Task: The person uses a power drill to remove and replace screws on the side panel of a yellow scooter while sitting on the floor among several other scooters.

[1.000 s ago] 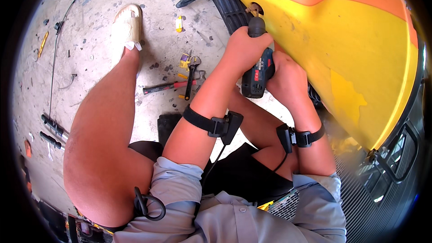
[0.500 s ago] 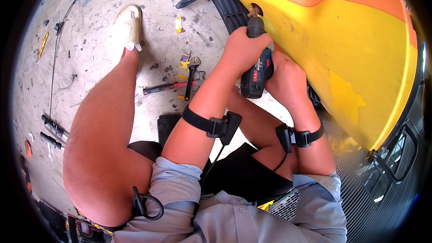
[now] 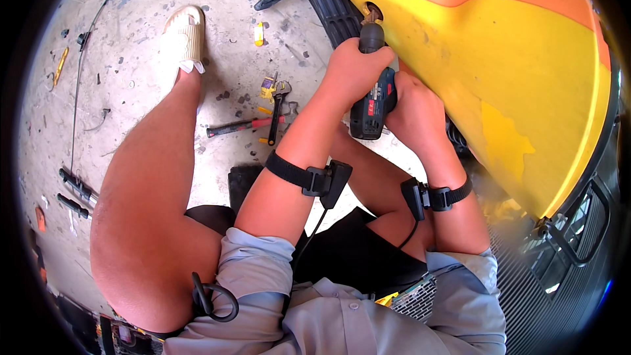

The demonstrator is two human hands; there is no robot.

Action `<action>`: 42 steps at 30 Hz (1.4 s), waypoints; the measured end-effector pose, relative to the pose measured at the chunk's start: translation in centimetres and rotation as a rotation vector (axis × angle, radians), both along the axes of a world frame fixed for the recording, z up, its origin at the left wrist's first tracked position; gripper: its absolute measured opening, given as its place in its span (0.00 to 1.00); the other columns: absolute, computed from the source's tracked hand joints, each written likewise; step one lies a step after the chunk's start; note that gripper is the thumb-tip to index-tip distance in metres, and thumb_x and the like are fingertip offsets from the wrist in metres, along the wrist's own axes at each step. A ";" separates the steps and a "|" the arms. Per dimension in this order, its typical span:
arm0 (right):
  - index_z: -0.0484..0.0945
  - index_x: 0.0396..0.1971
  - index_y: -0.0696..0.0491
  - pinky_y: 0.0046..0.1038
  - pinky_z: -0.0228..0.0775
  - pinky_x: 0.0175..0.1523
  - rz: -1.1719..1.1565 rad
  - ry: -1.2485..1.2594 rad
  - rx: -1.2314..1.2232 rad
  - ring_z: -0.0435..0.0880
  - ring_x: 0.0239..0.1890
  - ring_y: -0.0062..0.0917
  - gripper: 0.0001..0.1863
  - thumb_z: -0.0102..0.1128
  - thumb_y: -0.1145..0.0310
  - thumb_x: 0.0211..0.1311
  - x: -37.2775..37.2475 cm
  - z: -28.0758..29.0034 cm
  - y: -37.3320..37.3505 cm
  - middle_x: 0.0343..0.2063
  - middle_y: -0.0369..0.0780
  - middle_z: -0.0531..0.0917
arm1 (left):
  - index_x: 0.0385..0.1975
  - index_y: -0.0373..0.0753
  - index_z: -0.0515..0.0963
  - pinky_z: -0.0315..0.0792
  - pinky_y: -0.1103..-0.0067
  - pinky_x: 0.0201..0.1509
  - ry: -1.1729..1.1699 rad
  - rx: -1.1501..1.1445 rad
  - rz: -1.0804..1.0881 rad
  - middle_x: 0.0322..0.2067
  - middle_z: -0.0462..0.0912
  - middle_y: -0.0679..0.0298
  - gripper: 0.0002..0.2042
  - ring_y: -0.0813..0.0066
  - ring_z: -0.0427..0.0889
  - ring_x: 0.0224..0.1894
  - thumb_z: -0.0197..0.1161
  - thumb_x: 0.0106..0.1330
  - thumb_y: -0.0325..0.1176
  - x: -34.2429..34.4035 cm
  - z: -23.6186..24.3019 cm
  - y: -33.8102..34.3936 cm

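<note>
Both of my hands are on a dark blue and black power drill (image 3: 372, 114). My left hand (image 3: 355, 73) wraps over its front, just behind the black chuck, with the thumb across the body. My right hand (image 3: 411, 108) grips it from the right, low at the handle, which is mostly covered. The drill's nose points into a round hole (image 3: 372, 12) in a yellow and orange plastic panel (image 3: 499, 72), where rusty metal shows. The very tip is hard to make out.
A black slotted plastic part (image 3: 323, 8) lies beside the panel. On the concrete floor (image 3: 131, 39) are an adjustable wrench (image 3: 276, 118), a red-handled hammer (image 3: 233, 127), a small yellow item (image 3: 259, 33), a long cable and black-handled tools (image 3: 73, 204). My bare legs flank my arms.
The scene has shifted a few pixels up and left in the view. My grip on the drill and its position at the hole look the same.
</note>
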State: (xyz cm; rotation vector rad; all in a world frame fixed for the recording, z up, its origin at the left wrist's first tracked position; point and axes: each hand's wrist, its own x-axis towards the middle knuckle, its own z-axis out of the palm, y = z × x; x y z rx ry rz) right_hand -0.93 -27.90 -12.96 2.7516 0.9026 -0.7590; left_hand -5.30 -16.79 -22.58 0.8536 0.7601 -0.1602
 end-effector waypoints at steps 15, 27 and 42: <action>0.75 0.32 0.57 0.46 0.77 0.40 0.088 -0.026 -0.010 0.86 0.34 0.49 0.10 0.65 0.74 0.51 0.2 -0.5 -0.6 0.31 0.51 0.85 | 0.34 0.30 0.80 0.76 0.77 0.30 0.023 -0.032 0.031 0.28 0.83 0.62 0.15 0.76 0.81 0.25 0.66 0.60 0.39 -0.1 -0.2 -0.4; 0.76 0.32 0.57 0.45 0.77 0.40 0.064 -0.012 0.014 0.86 0.34 0.49 0.10 0.66 0.73 0.51 0.1 -0.2 -0.4 0.31 0.51 0.84 | 0.35 0.29 0.81 0.77 0.76 0.30 0.037 -0.064 0.020 0.28 0.83 0.61 0.15 0.76 0.81 0.25 0.66 0.59 0.38 0.1 -0.4 -0.4; 0.77 0.31 0.58 0.46 0.77 0.42 0.041 0.004 -0.006 0.86 0.36 0.49 0.10 0.67 0.75 0.48 0.0 -0.1 -0.4 0.30 0.51 0.85 | 0.34 0.29 0.80 0.76 0.76 0.28 0.054 -0.080 0.020 0.28 0.82 0.61 0.15 0.75 0.81 0.24 0.66 0.58 0.38 0.0 0.0 -0.4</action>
